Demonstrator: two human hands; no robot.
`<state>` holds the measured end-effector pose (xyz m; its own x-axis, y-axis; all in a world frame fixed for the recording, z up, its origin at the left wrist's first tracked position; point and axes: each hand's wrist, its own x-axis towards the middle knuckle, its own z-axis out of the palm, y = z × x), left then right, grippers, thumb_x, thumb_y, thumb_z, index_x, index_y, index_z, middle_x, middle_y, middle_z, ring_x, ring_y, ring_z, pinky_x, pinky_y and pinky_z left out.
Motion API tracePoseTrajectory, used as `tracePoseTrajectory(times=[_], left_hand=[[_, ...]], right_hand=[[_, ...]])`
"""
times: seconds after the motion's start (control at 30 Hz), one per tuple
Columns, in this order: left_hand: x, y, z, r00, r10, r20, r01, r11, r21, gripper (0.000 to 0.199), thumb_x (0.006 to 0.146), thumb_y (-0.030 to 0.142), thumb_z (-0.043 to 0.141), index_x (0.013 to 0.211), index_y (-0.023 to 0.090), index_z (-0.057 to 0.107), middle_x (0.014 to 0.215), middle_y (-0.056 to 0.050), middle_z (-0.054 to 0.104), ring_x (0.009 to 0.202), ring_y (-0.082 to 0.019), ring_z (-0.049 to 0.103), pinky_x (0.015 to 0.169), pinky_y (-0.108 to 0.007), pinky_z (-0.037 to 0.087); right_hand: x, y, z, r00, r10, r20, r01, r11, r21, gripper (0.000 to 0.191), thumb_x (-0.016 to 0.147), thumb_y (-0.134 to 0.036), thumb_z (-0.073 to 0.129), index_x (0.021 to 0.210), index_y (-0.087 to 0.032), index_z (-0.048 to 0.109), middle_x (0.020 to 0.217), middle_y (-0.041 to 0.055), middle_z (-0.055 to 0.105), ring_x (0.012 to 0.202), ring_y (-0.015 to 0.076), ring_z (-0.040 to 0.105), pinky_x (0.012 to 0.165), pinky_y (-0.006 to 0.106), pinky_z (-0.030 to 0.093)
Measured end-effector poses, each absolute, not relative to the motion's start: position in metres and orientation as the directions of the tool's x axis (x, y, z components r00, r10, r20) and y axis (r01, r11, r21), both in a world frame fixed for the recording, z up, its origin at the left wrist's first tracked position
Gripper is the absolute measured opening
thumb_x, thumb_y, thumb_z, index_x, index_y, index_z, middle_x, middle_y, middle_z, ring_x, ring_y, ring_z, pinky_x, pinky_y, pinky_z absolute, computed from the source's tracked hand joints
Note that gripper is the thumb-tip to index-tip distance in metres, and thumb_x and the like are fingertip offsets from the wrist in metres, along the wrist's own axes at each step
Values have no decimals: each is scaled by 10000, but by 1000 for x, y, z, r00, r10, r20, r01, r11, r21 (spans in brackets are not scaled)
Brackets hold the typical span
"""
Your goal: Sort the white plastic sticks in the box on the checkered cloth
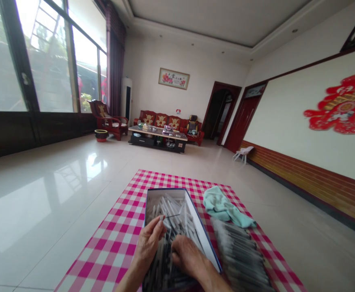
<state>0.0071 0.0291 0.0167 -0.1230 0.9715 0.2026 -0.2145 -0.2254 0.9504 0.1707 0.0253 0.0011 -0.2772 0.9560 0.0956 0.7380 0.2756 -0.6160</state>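
A long open box (200, 223) with white inner walls and a blue rim holds many pen-like pieces. Pale translucent tubes (177, 207) fill its far part, and dark slender sticks (162, 259) lie in the near part. Above the box's left side, my left hand (151, 237) is closed, pinching a thin dark stick (173, 216) with a pale end at the fingertips. My right hand (188, 253) reaches down over the dark sticks with its fingers curled; what they grip is hidden. To the right lies a blurred clear bag (241, 255) of dark pen-like sticks.
A pink-and-white checked cloth (113, 235) lies under the box. The crumpled mint-green cloth (222, 205) is just beyond the bag. Across the tiled floor stand a low table (157, 140), a red wooden sofa (162, 117) and a small white chair (242, 154).
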Motion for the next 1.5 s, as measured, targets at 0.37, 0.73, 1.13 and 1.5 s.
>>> tracePoseTrajectory(times=[0.37,0.73,1.13,1.5], left_hand=[[9,30,20,-100,980,174,-190,-190,963,500,693,552,648,966,139,714,638,-9,632,624,-149,560,613,-241,451],[9,30,19,-110,974,196,-184,-214,959,486,695,550,653,955,145,720,624,-7,628,604,-141,565,598,-234,462],[9,31,15,-110,976,190,-167,-207,964,472,723,516,648,995,135,707,664,-21,651,615,-139,573,597,-226,474],[14,33,3,49,953,299,54,-301,952,367,823,420,556,1037,160,701,812,-47,726,714,-167,624,651,-221,486]], right_hand=[[188,28,33,-309,940,141,696,325,-640,226,781,-188,457,826,-176,677,772,25,690,738,154,622,681,225,444],[152,36,25,-343,936,82,836,344,-428,199,725,-148,520,739,-190,714,805,62,683,758,181,622,703,261,422],[133,39,12,-236,969,71,833,239,-499,145,550,-62,583,608,-163,670,746,108,701,763,251,644,699,319,434],[164,40,52,-26,994,108,56,109,-992,255,776,-371,581,901,-150,606,807,53,666,693,177,608,671,283,487]])
